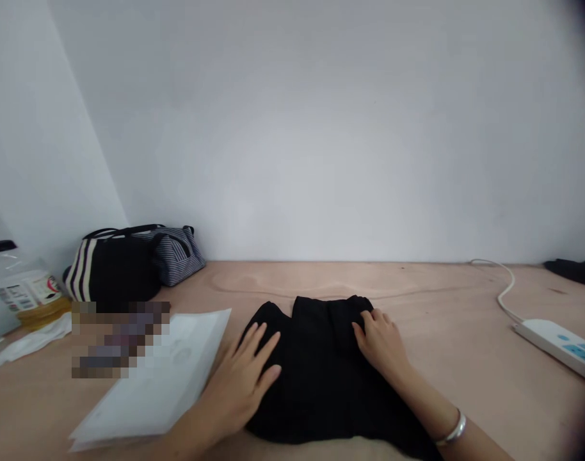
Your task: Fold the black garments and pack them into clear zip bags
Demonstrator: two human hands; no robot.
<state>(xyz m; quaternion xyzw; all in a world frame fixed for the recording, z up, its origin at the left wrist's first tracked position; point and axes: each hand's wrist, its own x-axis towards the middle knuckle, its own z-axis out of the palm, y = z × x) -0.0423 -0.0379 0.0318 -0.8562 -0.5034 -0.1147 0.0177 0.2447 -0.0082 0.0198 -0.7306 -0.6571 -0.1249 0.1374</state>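
Note:
A black cloth garment (pixel 312 378) lies spread in front of me, with a notch in its far edge and a few creases. Whether it is shorts or another kind, I cannot tell. My left hand (pixel 247 371) rests flat on its left part, fingers spread and thumb apart. At the upper right of the cloth, my right hand (pixel 381 339) has its fingers bent, thumb and fingertips gathered on the fabric near the edge. A silver bangle (pixel 453 429) circles the right wrist. The garment's near right corner runs under the right forearm.
White sheets (pixel 177 358) lie left of the garment. Behind them are a black bag with pale stripes (pixel 120 269), a striped bag (pixel 177 253) and a bottle of yellow liquid (pixel 31 288). A power strip (pixel 561 346) with a white cord lies right. A wall rises behind the table (pixel 441 307).

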